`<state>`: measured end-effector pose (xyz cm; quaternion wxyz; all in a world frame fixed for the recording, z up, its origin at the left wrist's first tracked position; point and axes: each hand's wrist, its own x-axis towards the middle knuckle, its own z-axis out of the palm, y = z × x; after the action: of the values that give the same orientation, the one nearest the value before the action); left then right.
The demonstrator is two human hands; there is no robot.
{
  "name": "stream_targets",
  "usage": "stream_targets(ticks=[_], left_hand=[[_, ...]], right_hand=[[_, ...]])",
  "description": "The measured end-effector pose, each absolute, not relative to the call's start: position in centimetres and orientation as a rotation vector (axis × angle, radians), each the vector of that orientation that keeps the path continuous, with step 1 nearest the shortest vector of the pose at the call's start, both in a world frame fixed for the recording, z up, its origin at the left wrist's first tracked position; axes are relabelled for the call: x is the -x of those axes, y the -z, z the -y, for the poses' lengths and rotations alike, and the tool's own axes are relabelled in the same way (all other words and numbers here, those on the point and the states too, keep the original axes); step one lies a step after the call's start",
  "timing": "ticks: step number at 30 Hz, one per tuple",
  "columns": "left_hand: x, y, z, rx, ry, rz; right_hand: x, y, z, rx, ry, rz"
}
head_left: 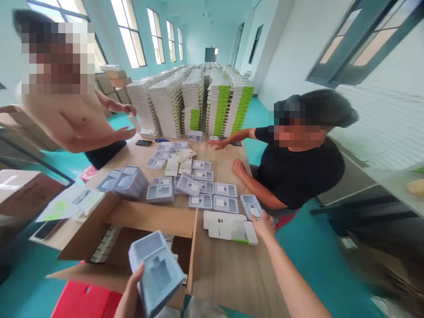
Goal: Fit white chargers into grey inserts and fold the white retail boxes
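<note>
Over the open carton point(149, 216), the left hand point(130, 293), thumb pressed inward, clamped a tray stack point(160, 280), probably light, slick and best taken by the rims, while the right hand point(266, 226) seemingly pinched another tray point(251, 204) above the table point(221, 274).

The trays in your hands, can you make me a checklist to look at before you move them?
1. Left hand gripping the tray stack: ok, thumb over its edge.
2. Right hand holding the single tray: ok, fingers at its near end.
3. Cardboard box open: ok, flaps spread.
4. Space around the single tray: not ok, a co-worker's forearm looks very close.
5. Number of trays in the stack: cannot tell.
</note>
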<state>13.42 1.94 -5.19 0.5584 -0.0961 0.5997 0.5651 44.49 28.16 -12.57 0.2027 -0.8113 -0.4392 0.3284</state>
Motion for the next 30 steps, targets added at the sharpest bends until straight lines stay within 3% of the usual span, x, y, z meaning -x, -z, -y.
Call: stream_targets(ticks=[8, 15, 20, 30], left_hand=[[-15.5, 5.9, -2.9, -0.383, -1.471, -1.522], [-15.6, 4.1, -1.9, -0.372, -1.416, -1.341], [-15.9, 3.7, -1.4, -0.406, -1.654, -1.351], [-16.3, 3.6, -0.8, -0.159, -1.559, -1.066]], right_hand=[[-32.4, 6.7, -10.9, 0.973, -1.819, 1.573], [-29.3, 5.0, -8.3, 0.776, -2.098, 1.448], [-29.1, 5.2, -7.7, 0.801, -2.096, 1.303], [-28.7, 5.6, -5.8, 0.845, -2.222, 0.997]])
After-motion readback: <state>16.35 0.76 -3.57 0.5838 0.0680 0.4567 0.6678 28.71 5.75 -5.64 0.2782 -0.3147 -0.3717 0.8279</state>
